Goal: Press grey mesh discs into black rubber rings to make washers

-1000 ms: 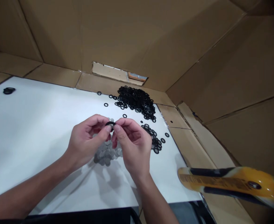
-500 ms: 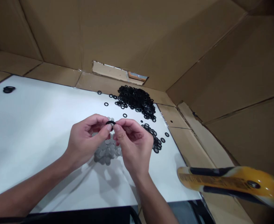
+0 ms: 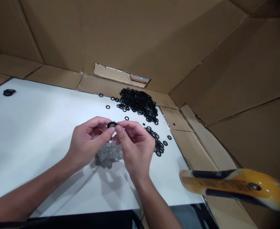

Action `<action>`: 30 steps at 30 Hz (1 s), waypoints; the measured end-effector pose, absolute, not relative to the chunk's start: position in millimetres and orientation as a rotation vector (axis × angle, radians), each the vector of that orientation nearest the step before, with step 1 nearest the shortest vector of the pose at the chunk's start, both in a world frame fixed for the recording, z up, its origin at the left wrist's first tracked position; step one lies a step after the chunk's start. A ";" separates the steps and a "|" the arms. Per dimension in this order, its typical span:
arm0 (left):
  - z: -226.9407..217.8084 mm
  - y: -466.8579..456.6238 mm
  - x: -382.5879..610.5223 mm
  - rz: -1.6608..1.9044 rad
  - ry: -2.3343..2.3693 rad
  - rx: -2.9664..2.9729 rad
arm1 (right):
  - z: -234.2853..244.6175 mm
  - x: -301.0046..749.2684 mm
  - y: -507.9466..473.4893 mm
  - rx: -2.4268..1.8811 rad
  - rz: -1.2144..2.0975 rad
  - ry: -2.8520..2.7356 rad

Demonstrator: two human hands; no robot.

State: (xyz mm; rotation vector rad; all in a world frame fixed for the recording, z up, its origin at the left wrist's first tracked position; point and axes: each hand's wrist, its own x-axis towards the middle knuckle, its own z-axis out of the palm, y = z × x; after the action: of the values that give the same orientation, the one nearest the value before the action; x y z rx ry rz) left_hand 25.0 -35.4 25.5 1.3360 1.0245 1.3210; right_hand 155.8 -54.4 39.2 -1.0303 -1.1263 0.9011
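Observation:
Between the fingertips of both hands is a black rubber ring [image 3: 111, 124] with a grey disc inside it. My left hand [image 3: 88, 136] pinches its left side between thumb and index finger. On the right side, my right hand [image 3: 135, 140] grips the edge the same way. Below the hands lies a heap of small grey discs [image 3: 108, 156], partly hidden by the fingers. Just right of my right hand is a cluster of black rings with grey centres [image 3: 160, 146]. Farther back sits a large pile of black rings [image 3: 138, 101].
All this lies on a white tabletop [image 3: 42, 127] enclosed by cardboard walls [image 3: 130, 38]. A yellow and black object [image 3: 226, 184] reaches over the right edge. A few black bands [image 3: 9, 92] lie at the far left. Single rings [image 3: 108, 107] are scattered near the pile.
The held ring has tilted, so its face with the grey disc shows more. Both hands stay in nearly the same place, fingers slightly shifted.

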 end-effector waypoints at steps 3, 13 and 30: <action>24.7 -34.0 25.0 1.303 1.026 1.359 | 38.9 159.4 -52.9 -1.065 0.874 -1.204; 17.0 -29.4 22.6 1.253 1.144 1.962 | 34.8 169.7 -45.4 -1.274 0.476 -1.672; 18.0 -34.9 25.9 1.284 1.176 1.607 | 31.4 159.4 -48.5 -1.195 0.788 -1.379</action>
State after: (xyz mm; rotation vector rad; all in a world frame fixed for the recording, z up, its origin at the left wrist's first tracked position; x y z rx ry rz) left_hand 25.9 -34.9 18.0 1.6072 1.1757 1.2840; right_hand 159.4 -48.5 31.4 -1.1949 -1.3791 0.7879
